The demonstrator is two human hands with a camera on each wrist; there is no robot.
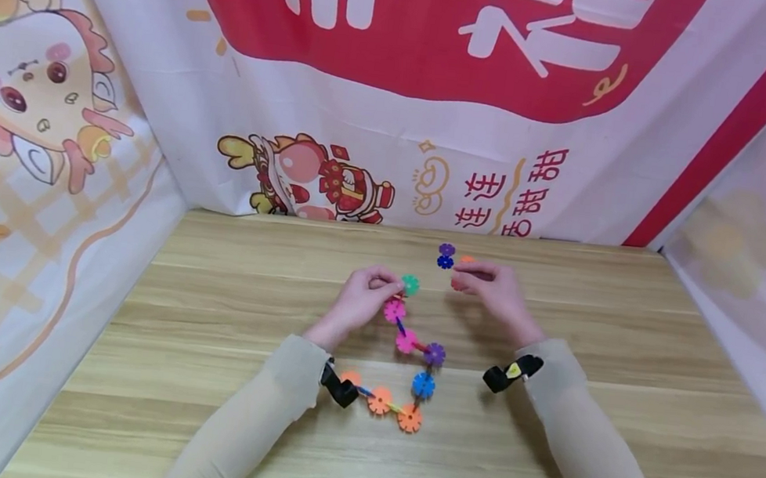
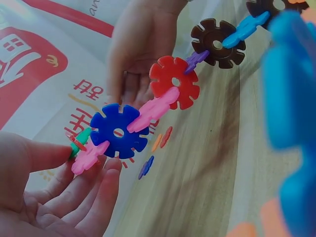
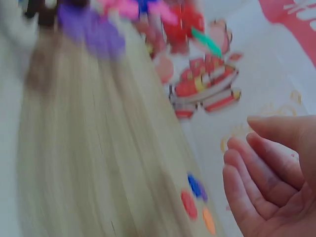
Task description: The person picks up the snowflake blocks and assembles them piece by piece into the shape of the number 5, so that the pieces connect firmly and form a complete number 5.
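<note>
A long zigzag chain of notched plastic snowflake discs [image 1: 394, 312], in pink, purple, blue, orange and other colours, hangs from my left hand [image 1: 364, 294]. Thumb and fingers pinch it near its end, where a green disc [image 1: 410, 285] stands out beyond the fingertips. In the left wrist view, a dark blue disc [image 2: 103, 129] and a red disc [image 2: 170, 94] follow along the chain. My right hand [image 1: 496, 287] is over the far part of the table, thumb apart from the loosely bent fingers, holding nothing. Beneath it lies a loose red disc [image 3: 189, 204].
Also loose near the table's back edge are an orange disc [image 3: 209, 220], a blue disc [image 1: 445, 263] and a purple disc [image 1: 447, 249]. Printed cloth [image 1: 369, 111] hangs behind the wooden table [image 1: 192, 422] and along both sides. The chain's lower part reaches back beside the left wrist.
</note>
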